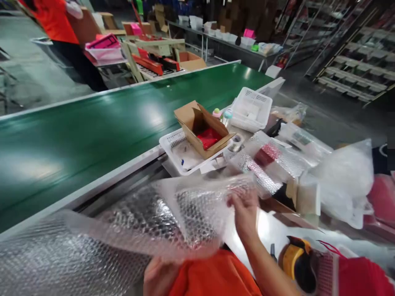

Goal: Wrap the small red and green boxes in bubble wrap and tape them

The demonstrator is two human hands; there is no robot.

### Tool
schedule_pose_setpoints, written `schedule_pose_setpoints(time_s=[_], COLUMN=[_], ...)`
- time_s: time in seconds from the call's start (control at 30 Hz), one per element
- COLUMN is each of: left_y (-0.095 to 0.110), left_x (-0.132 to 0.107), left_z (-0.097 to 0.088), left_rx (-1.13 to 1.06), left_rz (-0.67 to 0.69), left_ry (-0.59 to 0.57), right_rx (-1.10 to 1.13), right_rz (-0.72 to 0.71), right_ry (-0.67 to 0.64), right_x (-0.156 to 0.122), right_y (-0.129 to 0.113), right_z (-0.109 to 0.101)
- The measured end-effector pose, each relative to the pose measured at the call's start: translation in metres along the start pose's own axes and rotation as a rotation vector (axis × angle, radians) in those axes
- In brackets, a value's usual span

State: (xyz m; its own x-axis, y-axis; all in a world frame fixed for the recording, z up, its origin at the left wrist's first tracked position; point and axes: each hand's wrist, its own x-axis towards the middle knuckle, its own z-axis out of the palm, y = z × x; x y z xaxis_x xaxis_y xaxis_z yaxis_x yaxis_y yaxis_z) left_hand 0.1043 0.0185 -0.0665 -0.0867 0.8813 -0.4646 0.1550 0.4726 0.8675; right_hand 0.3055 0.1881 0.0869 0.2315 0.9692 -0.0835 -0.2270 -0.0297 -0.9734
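Note:
A large sheet of clear bubble wrap (148, 222) stretches across the front of me, folded over in the middle and trailing off to the lower left. My right hand (245, 211) pinches its upper right corner, slightly blurred by motion. Low in the view, my left hand (162, 275) is curled against the sheet's near edge, its fingers partly covered by the wrap. Something reddish shows faintly through the plastic, but I cannot make it out. Below the right hand lies a shiny pale worktop (271, 228).
A green conveyor belt (123, 119) runs along the far side. Beside it, an open cardboard box (197, 127) with a red item tilts in a white basket (175, 152). Bubble-wrapped parcels (265, 160) crowd the right; a yellow-black tape dispenser (296, 259) stands nearby. A person (58, 37) stands beyond the belt.

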Motion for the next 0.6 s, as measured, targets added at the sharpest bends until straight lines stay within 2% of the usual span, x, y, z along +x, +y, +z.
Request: schedule_pose_setpoints(time_s=[0.03,0.1,0.17,0.2,0.27,0.3,0.33,0.4,0.47,0.5,0.53,0.6], left_y=[0.004,0.015,0.031,0.041,0.063,0.075,0.088,0.110,0.122,0.122,0.119,0.102], left_x=[0.001,0.004,0.007,0.007,0.006,0.007,0.010,0.026,0.056,0.074,0.092,0.123], left_z=[0.003,0.022,0.047,0.057,0.067,0.067,0.065,0.061,0.065,0.070,0.077,0.092], left_rx=[-0.219,-0.658,-0.900,-0.882,-0.731,-0.620,-0.482,-0.122,0.315,0.531,0.732,1.086], left_rz=[-0.099,-0.357,-0.573,-0.607,-0.551,-0.464,-0.337,-0.002,0.311,0.383,0.399,0.365], left_ry=[0.009,-0.041,-0.229,-0.366,-0.612,-0.678,-0.673,-0.481,-0.194,-0.117,-0.093,-0.138], right_rx=[-0.025,-0.098,-0.164,-0.196,-0.285,-0.353,-0.435,-0.624,-0.760,-0.785,-0.780,-0.738], right_rz=[-0.177,-0.411,-0.457,-0.427,-0.302,-0.234,-0.177,-0.117,-0.091,-0.068,-0.037,0.048], right_ry=[0.110,0.211,0.211,0.210,0.236,0.267,0.307,0.386,0.409,0.395,0.367,0.323], right_x=[0.012,0.034,0.055,0.064,0.082,0.089,0.093,0.095,0.088,0.083,0.077,0.066], right_y=[-0.018,-0.039,-0.036,-0.026,0.004,0.020,0.036,0.061,0.079,0.087,0.094,0.110], right_z=[-0.012,-0.035,-0.057,-0.067,-0.089,-0.101,-0.114,-0.137,-0.156,-0.162,-0.167,-0.173])
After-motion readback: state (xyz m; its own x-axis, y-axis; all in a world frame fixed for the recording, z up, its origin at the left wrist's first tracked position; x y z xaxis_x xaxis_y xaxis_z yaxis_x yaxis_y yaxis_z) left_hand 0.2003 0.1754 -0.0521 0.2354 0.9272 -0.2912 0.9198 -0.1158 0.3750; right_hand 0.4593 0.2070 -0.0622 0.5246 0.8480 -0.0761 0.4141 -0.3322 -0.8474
